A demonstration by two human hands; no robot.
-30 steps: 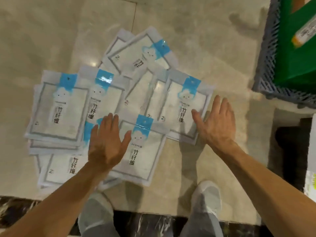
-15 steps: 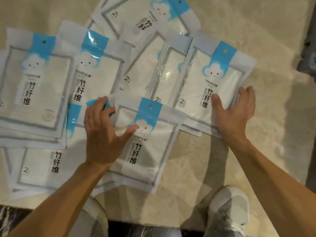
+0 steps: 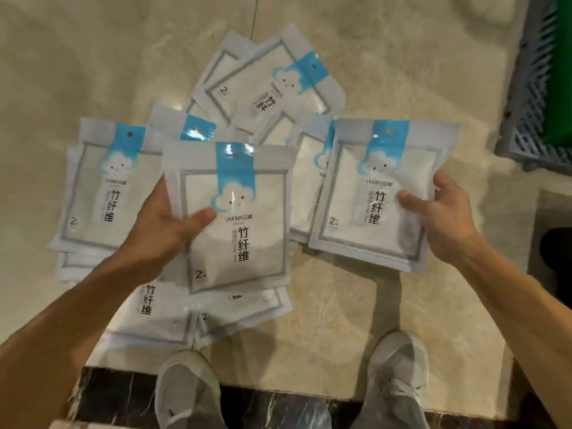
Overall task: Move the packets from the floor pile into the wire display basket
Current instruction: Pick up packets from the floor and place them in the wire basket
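The floor (image 3: 93,57) under me is polished beige stone with pale veining. A thin grout line (image 3: 255,13) runs away from me at top centre. A dark marble strip (image 3: 278,407) with white veins crosses the bottom edge. Overhead light glares off the surface. At far right a grey lattice crate (image 3: 526,119) holds a green box (image 3: 561,72).

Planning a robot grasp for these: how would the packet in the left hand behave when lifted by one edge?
The packet looks fairly light: the left hand holds it by one side. It stays nearly flat, so probably semi-stiff, slightly bendy. Its glossy film may slip.
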